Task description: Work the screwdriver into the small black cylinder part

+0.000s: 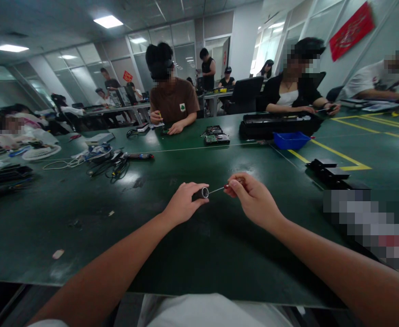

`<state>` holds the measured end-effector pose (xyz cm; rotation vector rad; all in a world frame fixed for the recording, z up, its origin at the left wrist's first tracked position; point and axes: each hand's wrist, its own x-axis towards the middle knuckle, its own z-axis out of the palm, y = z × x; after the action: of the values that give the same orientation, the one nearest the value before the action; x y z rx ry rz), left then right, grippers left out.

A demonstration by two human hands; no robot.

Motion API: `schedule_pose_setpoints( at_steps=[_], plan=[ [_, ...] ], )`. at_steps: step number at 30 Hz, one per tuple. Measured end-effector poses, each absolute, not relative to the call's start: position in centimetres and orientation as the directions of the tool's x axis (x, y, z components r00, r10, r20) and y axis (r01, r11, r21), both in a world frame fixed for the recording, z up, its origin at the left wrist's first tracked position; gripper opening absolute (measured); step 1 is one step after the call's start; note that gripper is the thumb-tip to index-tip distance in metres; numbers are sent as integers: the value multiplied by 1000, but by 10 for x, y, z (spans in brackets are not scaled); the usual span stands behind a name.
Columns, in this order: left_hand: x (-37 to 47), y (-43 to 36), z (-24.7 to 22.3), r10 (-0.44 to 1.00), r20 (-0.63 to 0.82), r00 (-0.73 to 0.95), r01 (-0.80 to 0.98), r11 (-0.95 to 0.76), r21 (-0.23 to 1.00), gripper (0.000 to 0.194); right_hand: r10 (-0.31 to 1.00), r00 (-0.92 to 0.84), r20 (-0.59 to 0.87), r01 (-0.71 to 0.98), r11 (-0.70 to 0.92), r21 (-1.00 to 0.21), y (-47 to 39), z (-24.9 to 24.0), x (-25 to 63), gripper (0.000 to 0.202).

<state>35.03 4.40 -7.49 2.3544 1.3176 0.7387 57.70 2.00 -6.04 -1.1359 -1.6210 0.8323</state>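
Observation:
Fingers of my left hand [183,203] are wrapped round a short black cylinder [200,194] with a pale ring at its right end. My right hand [254,198] grips the reddish handle of a screwdriver [217,189], whose thin metal shaft points left to the ringed end of the cylinder. Whether the tip touches or enters the cylinder is too small to tell. Both hands are above the green table [186,254], near its middle.
Cables [117,165] and a dark rod [140,156] lie left of centre. Across the table are circuit parts [216,136], a black casing [277,126] and a blue tray [291,140]. Black brackets [332,173] lie at right. Several people work around the table.

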Motion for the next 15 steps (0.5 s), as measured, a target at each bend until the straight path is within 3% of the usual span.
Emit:
schedule_pose_setpoints(
  at_steps=[15],
  plan=[
    [351, 43, -73, 868, 251, 428, 695, -494, 522, 39, 942, -136, 307, 296, 334, -895, 18, -56, 576, 23]
  ],
)
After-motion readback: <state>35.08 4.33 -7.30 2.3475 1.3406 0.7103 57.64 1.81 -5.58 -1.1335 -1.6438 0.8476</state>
